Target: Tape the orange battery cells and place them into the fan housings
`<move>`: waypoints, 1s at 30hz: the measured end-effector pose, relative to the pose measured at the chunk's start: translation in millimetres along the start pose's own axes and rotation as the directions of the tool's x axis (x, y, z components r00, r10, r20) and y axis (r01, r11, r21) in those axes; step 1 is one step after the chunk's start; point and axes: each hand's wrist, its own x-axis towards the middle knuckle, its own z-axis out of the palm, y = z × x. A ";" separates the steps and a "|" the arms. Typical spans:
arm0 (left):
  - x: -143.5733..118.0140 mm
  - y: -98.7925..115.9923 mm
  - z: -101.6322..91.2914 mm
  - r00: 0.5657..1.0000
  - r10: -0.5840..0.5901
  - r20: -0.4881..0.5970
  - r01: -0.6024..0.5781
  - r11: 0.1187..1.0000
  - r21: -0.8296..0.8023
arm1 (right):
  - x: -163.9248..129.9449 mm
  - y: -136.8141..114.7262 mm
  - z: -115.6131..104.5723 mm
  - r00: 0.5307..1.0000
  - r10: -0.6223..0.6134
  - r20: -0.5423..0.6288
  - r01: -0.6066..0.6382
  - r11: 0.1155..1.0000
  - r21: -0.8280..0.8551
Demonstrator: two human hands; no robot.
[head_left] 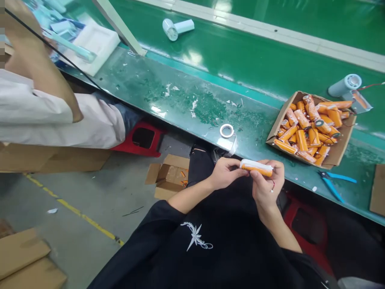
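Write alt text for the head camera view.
Left hand and right hand hold an orange battery cell between them, beside a green workbench with a cardboard box of orange cells, tape roll and blue pliers.

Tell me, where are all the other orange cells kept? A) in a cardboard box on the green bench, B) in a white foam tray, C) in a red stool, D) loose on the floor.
A: the orange cells lie heaped in the open cardboard box on the green bench.
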 end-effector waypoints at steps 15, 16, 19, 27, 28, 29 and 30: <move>1.5 -13.1 -7.7 0.979 -0.019 0.201 -0.056 0.929 0.365 | 18.1 16.8 -32.6 0.992 0.095 -0.079 -0.093 0.995 0.025; 5.4 -11.5 -14.9 0.970 -0.005 0.243 -0.107 0.889 0.444 | 25.3 18.9 -40.6 0.994 0.087 -0.073 -0.088 0.996 -0.011; 24.7 7.5 -45.6 0.959 0.052 0.278 -0.224 0.739 0.635 | 45.0 20.6 -62.2 0.995 0.096 -0.004 -0.095 0.978 -0.187; 221.5 106.1 -163.9 0.998 0.032 -0.058 0.053 0.122 0.991 | 71.9 40.1 -85.3 0.907 0.229 0.352 -0.081 0.918 -0.388; 253.6 115.7 -180.2 0.994 0.030 -0.105 0.101 0.100 0.990 | 72.4 42.3 -85.2 0.891 0.221 0.398 -0.047 0.914 -0.403; 284.1 123.2 -196.4 0.989 0.033 -0.147 0.144 0.084 0.986 | 71.8 44.0 -85.1 0.876 0.212 0.434 -0.012 0.908 -0.419; 312.4 128.5 -212.5 0.982 0.044 -0.185 0.181 0.072 0.981 | 70.1 45.3 -85.1 0.865 0.202 0.458 0.019 0.901 -0.434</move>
